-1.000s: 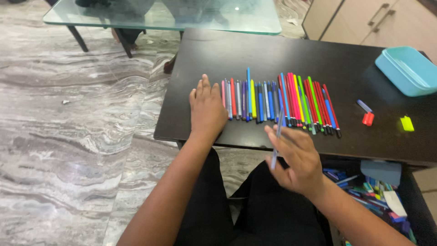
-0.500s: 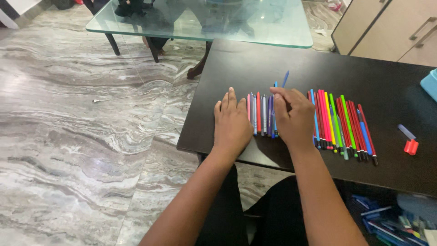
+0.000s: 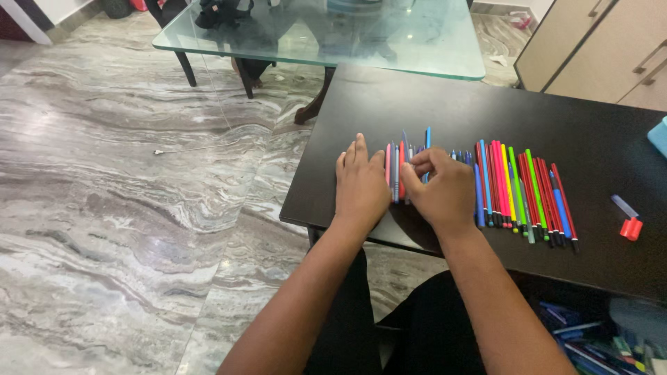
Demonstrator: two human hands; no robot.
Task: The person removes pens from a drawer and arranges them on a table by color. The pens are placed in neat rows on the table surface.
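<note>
A row of pens and pencils lies side by side on the dark table. My left hand rests flat, palm down, against the row's left end, beside a pink pen. My right hand covers the middle of the row, thumb and fingers pinched on a blue-grey pen lying among the left pens. Its far tip sticks out past the fingers. To the right of that hand lie the bright pencils, red, green, yellow, pink and blue.
A small red piece with a pale blue cap lies at the table's right. A turquoise box shows at the right edge. Behind the dark table stands a glass table. Below right, a container holds more pens. The floor is marble.
My right hand rose from my lap with a blue-grey pen and brought it down into the left part of the row. The left hand stayed flat. The camera view shifted left.
</note>
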